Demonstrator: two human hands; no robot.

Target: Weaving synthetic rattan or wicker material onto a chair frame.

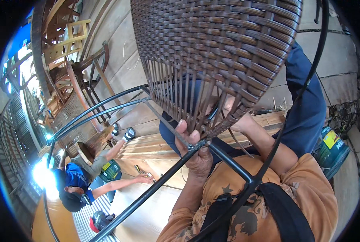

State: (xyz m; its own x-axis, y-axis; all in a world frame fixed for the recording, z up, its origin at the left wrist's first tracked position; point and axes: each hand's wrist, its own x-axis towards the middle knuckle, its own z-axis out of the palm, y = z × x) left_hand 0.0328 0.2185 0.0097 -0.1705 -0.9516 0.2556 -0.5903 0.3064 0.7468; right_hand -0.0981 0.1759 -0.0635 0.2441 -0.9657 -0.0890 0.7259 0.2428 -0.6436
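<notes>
A dark brown woven seat or back panel point(216, 36) of synthetic wicker fills the upper middle, on a black metal chair frame point(232, 163). Below the tight weave, bare strands point(176, 90) run down to the frame. My left hand point(196, 151) is closed round the frame's corner joint, where strands are wrapped; its fingertips show beside the strands. Behind the strands, my right hand point(230, 107) is partly hidden, its fingers bent near a small dark item I cannot make out. A loose strand point(241, 143) hangs by my right wrist.
At left, another person point(77, 181) reaches toward wooden boards point(147, 149). A green bucket point(333, 151) stands at right, and another green container point(110, 170) is near that person. Wooden furniture point(71, 44) is stacked at far left. Frame tubes cross before me.
</notes>
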